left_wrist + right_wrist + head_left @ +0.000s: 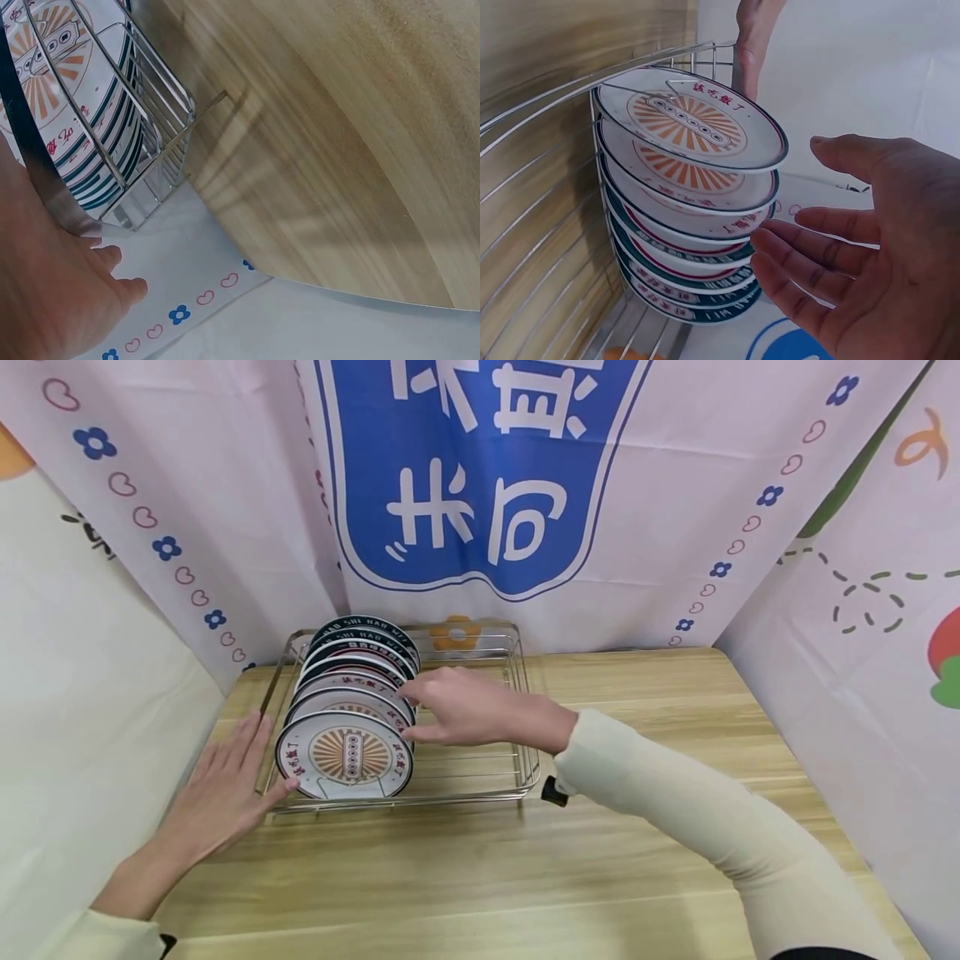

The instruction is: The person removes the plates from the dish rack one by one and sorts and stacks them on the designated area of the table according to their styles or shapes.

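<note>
A row of round plates stands on edge in a wire dish rack (465,795), filling its left side. The front plate (345,756) is white with a dark rim and an orange sunburst print; the rear plates (365,625) have broad dark green rims. My left hand (228,785) lies against the rack's left end, fingers stretched out. At the plates' right edges is my right hand (472,706). In the right wrist view, its fingertips (761,240) are at the rims of the middle plates, with the thumb apart from them. Whether they touch cannot be told.
The rack stands on a wood-grain table (450,868) near the back. Behind it hangs a white cloth with a blue printed panel (480,485). White printed sheets (862,610) flank the table. Bare wires (480,760) show in the rack's right part.
</note>
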`<state>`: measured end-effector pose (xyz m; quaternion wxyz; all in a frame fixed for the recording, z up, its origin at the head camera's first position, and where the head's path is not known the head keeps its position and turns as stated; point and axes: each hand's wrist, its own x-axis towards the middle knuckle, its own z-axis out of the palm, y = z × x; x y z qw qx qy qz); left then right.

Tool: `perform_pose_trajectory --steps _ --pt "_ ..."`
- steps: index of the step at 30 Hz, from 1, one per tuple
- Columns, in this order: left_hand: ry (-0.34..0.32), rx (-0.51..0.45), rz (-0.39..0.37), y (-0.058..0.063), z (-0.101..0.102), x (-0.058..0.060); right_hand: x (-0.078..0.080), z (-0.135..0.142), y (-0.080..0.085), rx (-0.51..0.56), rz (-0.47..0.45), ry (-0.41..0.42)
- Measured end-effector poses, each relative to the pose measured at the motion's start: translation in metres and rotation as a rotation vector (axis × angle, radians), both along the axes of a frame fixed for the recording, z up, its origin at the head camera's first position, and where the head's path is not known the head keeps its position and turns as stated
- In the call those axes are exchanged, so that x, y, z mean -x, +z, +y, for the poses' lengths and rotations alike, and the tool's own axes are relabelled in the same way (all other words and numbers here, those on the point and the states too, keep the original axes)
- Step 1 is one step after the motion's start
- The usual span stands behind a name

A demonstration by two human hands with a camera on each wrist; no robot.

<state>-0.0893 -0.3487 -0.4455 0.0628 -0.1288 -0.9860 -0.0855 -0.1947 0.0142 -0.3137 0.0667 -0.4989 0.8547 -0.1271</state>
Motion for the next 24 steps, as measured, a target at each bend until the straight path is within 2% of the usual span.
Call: perform_pose_trajectory --steps 9,19,24 --pt "0.001 0.037 0.040 -0.002 0.003 0.003 0.005 -0.030 -0.017 0.001 -0.012 0.048" --pt "-0.020 0.014 0.080 -0.004 0.000 0.000 0.008 -0.054 -0.033 -0.065 -0.003 0.026" --pt "-0.039 0.003 0.081 -0.006 0.001 0.003 0.010 -0.058 -0.040 -0.082 0.014 0.014"
